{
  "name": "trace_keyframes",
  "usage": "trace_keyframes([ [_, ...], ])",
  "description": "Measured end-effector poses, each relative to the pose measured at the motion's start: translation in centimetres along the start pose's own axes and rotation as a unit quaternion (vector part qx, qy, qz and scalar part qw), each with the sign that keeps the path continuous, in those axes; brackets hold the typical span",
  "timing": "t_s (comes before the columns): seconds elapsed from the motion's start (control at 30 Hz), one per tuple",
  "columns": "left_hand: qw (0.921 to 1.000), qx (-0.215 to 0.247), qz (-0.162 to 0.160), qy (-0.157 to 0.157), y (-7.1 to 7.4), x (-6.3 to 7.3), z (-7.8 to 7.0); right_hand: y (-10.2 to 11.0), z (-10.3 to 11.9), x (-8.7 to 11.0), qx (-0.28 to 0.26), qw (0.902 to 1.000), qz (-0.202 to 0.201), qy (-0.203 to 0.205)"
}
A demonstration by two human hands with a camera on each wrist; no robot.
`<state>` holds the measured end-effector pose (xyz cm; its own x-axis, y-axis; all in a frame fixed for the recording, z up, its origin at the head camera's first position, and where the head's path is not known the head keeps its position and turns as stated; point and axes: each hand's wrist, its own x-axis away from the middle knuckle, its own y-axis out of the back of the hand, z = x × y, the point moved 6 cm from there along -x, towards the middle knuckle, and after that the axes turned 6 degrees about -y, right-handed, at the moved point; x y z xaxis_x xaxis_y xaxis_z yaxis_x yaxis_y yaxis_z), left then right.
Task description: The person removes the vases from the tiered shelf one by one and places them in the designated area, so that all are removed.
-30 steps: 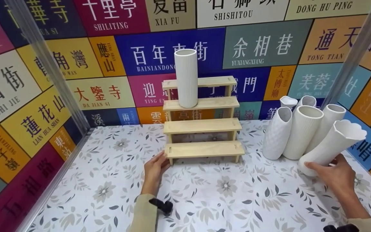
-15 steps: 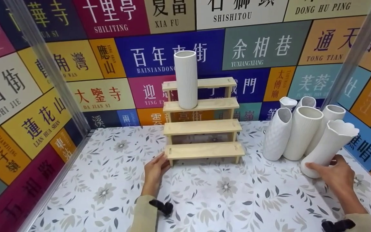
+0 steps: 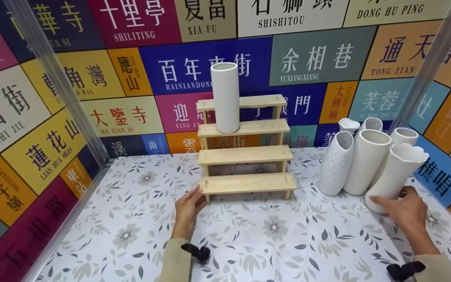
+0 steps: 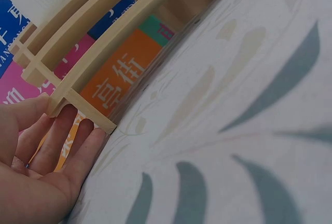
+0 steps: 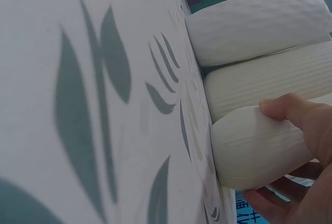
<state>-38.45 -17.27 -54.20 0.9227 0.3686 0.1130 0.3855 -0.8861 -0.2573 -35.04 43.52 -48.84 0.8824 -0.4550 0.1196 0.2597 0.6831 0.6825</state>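
My right hand [image 3: 409,211] holds a white vase with a scalloped rim [image 3: 403,164] low on its body, fingers and thumb round its base. This vase leans slightly to the right, its base at the tablecloth, in front of several other white vases. In the right wrist view, the thumb presses the near side of the scalloped vase [image 5: 259,149]. At the other side, my left hand [image 3: 188,207] grips the front left end of a stepped wooden stand [image 3: 249,182], thumb on the lowest board. A white ribbed cylinder vase [image 3: 225,98] stands upright on the stand's second step from the top.
Beside the held vase stand a diamond-textured vase [image 3: 336,166] and a ribbed vase [image 3: 367,162], close together. More white vases, including a small wavy-rimmed one [image 3: 349,124], are behind. Sign-printed walls [image 3: 315,55] enclose the floral tablecloth [image 3: 274,243] at back and sides.
My right hand has shifted slightly left and tilted the scalloped vase more upright, bringing it nearer the other vases. The left hand stays at the stand's corner.
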Motion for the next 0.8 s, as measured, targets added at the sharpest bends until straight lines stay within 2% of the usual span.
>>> trace_keyframes([
  [0.4, 1.0, 0.008, -0.002, 0.0, 0.01, 0.1, -0.01, -0.35, 0.05, -0.13, -0.01, 0.9999, 0.0, -0.002],
  [0.63, 0.9999, 0.011, 0.009, -0.01, 0.03, 0.05, -0.04, -0.57, 0.44, 0.14, -0.023, 0.9988, -0.017, 0.041],
  [0.8, 0.9998, 0.016, 0.01, -0.011, -0.07, 0.05, -0.11, -0.48, 0.51, 0.06, -0.025, 0.9984, -0.021, 0.045],
])
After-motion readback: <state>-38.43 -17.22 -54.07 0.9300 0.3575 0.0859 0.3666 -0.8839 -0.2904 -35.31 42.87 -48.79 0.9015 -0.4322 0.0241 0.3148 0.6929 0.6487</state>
